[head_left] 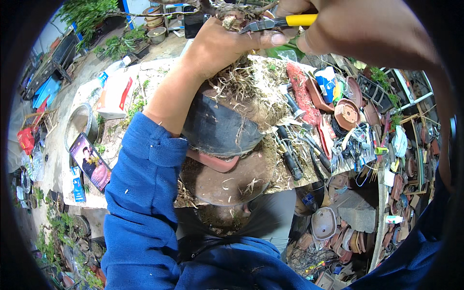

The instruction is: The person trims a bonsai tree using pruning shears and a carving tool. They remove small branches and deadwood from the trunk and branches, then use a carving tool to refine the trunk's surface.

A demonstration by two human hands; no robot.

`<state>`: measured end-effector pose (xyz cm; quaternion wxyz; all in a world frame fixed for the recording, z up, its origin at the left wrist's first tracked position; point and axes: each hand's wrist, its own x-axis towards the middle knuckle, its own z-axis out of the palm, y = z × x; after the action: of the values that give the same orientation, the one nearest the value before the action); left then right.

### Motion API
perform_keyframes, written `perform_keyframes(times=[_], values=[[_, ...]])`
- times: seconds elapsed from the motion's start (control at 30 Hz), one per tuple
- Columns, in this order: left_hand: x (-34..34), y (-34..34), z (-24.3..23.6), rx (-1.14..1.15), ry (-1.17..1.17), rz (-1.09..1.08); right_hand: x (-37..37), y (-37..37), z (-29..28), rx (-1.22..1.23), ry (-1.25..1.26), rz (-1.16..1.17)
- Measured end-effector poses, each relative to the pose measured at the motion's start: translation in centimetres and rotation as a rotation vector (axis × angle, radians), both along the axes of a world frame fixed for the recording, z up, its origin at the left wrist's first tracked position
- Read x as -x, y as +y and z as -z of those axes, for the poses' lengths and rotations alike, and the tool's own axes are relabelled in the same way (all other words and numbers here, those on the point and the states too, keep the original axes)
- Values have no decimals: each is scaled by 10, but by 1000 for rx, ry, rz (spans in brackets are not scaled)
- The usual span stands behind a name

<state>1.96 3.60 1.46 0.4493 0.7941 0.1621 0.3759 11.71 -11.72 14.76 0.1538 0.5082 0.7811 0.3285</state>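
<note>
My left hand [227, 38] is closed around the gnarled woody plant [232, 14] at the top of the view, its thumb just below steel cutters [257, 25] with yellow handles [300, 20]. My right hand [333, 29] grips those cutters, whose jaws are against or beside the pale, rough wood; exact contact is unclear. Under my left hand, a mass of dry roots [232, 79] sits over a dark pot [220, 125], which rests with a reddish dish [212, 161] on a round turntable [224, 183].
The littered worktable [285, 183] holds hand tools [290, 159], a red granular strip [302, 92], clay pots [347, 112], a propped phone [89, 160], a metal bowl [82, 113] and a white box [115, 96]. Stacked pots [353, 239] crowd the lower right; potted plants [67, 227] stand at lower left.
</note>
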Motion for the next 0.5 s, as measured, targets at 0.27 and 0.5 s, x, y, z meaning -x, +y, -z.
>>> perform_keyframes(times=[0.27,0.5], values=[[-11,18,15,-170,-59,14,-39,14,6,-315,-219,-578],[-12,30,22,7,7,106,-55,9,14,-373,-254,-614]])
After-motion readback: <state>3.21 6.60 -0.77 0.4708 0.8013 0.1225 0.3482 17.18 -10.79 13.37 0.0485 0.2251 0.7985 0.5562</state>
